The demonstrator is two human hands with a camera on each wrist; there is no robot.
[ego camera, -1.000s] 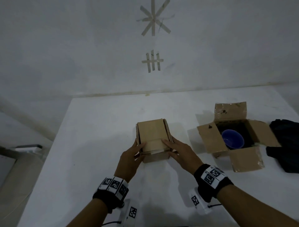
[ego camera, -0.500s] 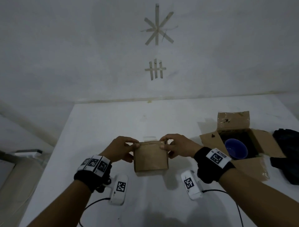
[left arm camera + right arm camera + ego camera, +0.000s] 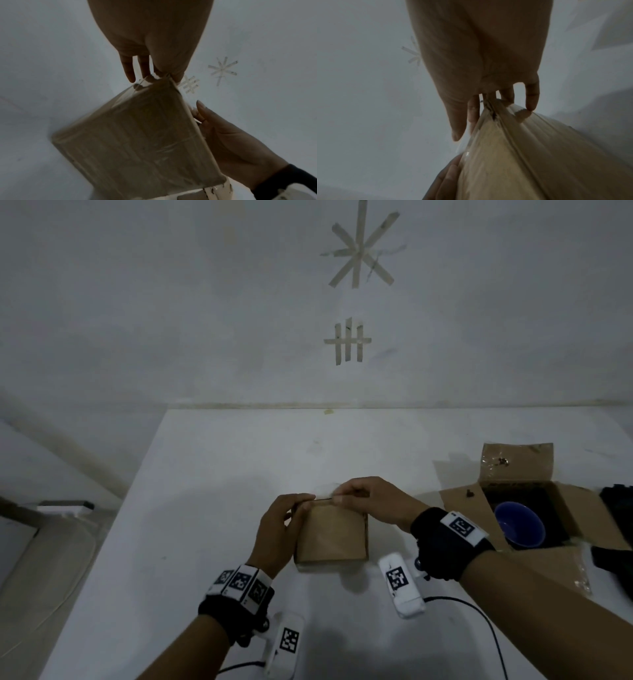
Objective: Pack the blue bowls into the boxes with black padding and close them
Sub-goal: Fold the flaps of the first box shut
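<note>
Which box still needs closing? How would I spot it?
Look at the white table and go to its right side, next to the black padding at the edge. The open box sits there with its flaps spread out and a blue bowl inside, unlike the closed box held in both hands.

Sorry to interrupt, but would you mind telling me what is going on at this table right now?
A person is packing bowls into cardboard boxes. Both hands hold the closed box at the middle of the white table: the left hand grips its left top corner, and the right hand pinches its top edge. To the right, an open box with black padding holds a blue bowl, its flaps not yet folded shut.
</note>
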